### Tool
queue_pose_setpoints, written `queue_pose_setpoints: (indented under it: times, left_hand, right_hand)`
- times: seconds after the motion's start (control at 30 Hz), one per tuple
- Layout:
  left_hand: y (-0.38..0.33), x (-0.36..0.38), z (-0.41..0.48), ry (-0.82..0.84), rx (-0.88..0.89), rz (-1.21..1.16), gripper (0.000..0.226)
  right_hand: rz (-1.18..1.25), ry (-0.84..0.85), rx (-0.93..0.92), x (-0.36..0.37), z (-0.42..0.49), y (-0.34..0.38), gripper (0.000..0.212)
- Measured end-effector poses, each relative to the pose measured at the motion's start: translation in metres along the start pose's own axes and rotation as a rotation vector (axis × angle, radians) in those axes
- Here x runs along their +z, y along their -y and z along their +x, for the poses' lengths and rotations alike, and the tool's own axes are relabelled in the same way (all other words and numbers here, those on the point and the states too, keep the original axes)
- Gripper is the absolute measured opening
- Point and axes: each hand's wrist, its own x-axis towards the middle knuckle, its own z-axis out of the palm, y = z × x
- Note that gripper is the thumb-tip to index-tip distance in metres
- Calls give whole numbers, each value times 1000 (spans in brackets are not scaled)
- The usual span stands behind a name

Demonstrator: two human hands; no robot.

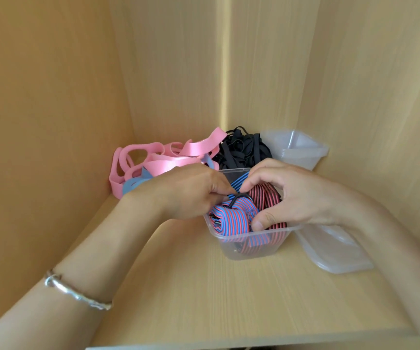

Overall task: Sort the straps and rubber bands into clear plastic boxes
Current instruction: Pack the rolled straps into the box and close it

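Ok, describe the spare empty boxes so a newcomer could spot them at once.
Look to the back corner of the wooden shelf, where black bands lie in a heap. Right of that heap, by the right wall, stands a nested stack of clear boxes. Unlike the front box packed with striped straps, it holds nothing, and it is deep, not flat like the lids at front right.
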Motion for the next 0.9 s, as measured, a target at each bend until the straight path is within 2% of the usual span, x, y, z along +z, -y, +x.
queue_pose_setpoints:
  times: [0.13, 0.27, 0.37, 0.47, 0.53, 0.6, 0.67, 0.77, 0.83, 0.9]
  left_hand:
    - [0, -4, -3, 52, -4, 19, 70]
    - [-4, 0, 2, 53, -32, 248, 55]
    - [-5, 3, 1, 29, -81, 138, 61]
    - [-3, 5, -4, -129, -163, -178, 64]
    - [-5, 5, -4, -270, -215, -322, 63]
    - [-7, 1, 0, -421, -261, -370, 57]
    - [-7, -3, 4, -528, -315, -343, 51]
    - [-7, 2, 4, -657, -352, -385, 46]
    - [-8, 10, 3, -691, -370, -429, 41]
    - [-9, 14, 1, -644, -394, -493, 37]
  right_hand:
    - [-15, 17, -3, -1, 0, 0, 54]
    - [-21, 29, 3, -1, 1, 0, 54]
    - [-16, 40, 9, -2, 1, 1, 55]
    - [53, 30, 14, -1, 0, 0, 50]
    - [211, -13, 26, 0, -2, -1, 46]
    - [334, -93, 56, 0, -4, 0, 35]
    - [262, -215, 94, -4, -9, -1, 19]
    - [41, -327, 248, -19, -20, -7, 11]
    - [-80, -218, 465, -29, -30, -14, 27]
    - [-239, -54, 664, -35, -37, -20, 47]
